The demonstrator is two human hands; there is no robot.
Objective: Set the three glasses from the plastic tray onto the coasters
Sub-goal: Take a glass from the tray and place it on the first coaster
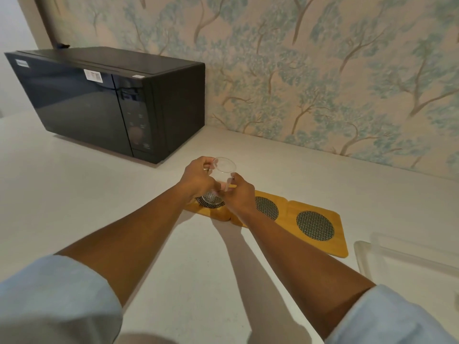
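A clear glass (221, 175) stands upright over the leftmost wooden coaster (218, 214), its base at the dark mesh circle; I cannot tell if it touches. My left hand (197, 178) grips its left side and my right hand (239, 194) holds its right side. The middle coaster (269, 207) is partly hidden by my right wrist. The right coaster (315, 225) has nothing on it. The corner of the clear plastic tray (365, 259) shows at the right edge; its inside is mostly out of view and no other glasses are visible.
A black microwave (111, 100) stands at the back left on the white counter (74, 207). A wall with tree-patterned wallpaper (323, 70) runs behind the coasters.
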